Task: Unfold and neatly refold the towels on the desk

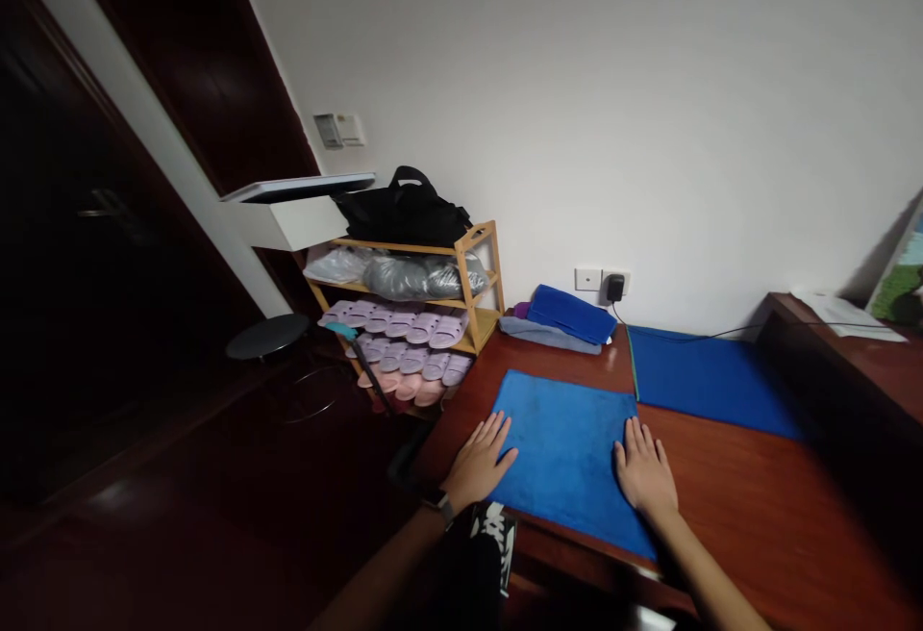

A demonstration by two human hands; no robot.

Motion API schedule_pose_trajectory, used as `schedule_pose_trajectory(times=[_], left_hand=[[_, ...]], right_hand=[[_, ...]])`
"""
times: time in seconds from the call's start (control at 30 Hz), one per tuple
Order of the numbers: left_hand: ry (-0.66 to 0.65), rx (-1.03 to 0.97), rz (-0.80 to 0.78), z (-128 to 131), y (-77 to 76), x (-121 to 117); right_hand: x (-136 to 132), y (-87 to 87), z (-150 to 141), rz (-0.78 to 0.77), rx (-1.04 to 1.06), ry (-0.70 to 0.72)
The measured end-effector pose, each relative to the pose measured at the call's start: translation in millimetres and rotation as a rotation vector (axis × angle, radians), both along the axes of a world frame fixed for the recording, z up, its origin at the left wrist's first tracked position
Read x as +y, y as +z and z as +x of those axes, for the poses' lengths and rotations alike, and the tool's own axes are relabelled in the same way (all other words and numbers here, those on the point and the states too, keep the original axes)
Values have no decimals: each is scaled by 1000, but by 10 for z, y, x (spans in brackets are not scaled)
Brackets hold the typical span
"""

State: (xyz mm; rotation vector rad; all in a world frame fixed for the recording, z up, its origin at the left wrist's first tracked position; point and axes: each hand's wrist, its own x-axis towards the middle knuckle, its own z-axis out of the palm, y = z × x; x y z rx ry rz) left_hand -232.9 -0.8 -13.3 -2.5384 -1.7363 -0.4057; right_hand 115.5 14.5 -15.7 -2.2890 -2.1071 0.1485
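A light blue cloth [566, 448] lies spread flat on the reddish-brown wooden table [757, 496], its near edge reaching the table's front. My left hand [482, 463], with a watch on the wrist, rests palm down over the cloth's left edge, fingers stretched out. On the opposite edge my right hand [645, 472] lies flat too, its fingers extended. Neither hand grips anything. Behind the cloth sits a small pile of folded cloths [573, 315], dark blue over grey-blue with a bit of purple. Farther right a darker blue cloth [710, 381] with a green edge is laid out flat.
A wooden rack [472, 304] with rows of slippers [411, 323] stands left of the table, a black bag [408, 213] on top. A round stool [268, 336] is farther left. A black plug [612, 288] trails its cable rightward to a raised ledge holding papers [847, 314].
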Motion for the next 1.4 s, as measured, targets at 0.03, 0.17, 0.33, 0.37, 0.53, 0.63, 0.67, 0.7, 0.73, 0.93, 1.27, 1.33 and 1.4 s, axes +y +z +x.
schedule_pose_trajectory(times=[0.03, 0.17, 0.33, 0.37, 0.53, 0.63, 0.67, 0.7, 0.73, 0.93, 1.27, 1.33, 1.4], left_hand=[[5, 2, -7, 9, -3, -6], [8, 2, -28, 64, 8, -8], [3, 4, -25, 60, -8, 2], [4, 6, -23, 43, -14, 8], [-12, 35, -22, 40, 54, 56], [-63, 23, 20, 366, 155, 32], [-109, 12, 27, 544, 182, 5], [-171, 2, 25, 740, 204, -28], [-243, -7, 13, 938, 219, -65], [-435, -30, -76, 1368, 221, -209], [-211, 34, -6, 316, 168, -323], [-194, 45, 4, 173, 139, -333], [-169, 43, 25, 21, 94, -345]], right_hand=[[-2, 28, -5, -1, 5, -4], [-133, 108, -24, -5, 54, -24], [-607, -24, -96, 11, 84, -12], [-698, -64, -117, 15, 82, -5], [-911, -129, -195, 83, 63, 22], [-909, -73, -209, 79, 65, 27], [-904, -58, -210, 75, 58, 31], [-901, -48, -210, 72, 49, 33], [-899, -46, -210, 70, 40, 37], [-887, -94, -205, 110, 62, 53], [-870, -83, -224, 110, 113, 15], [-868, -93, -224, 113, 120, 15], [-868, -99, -226, 120, 122, 15]])
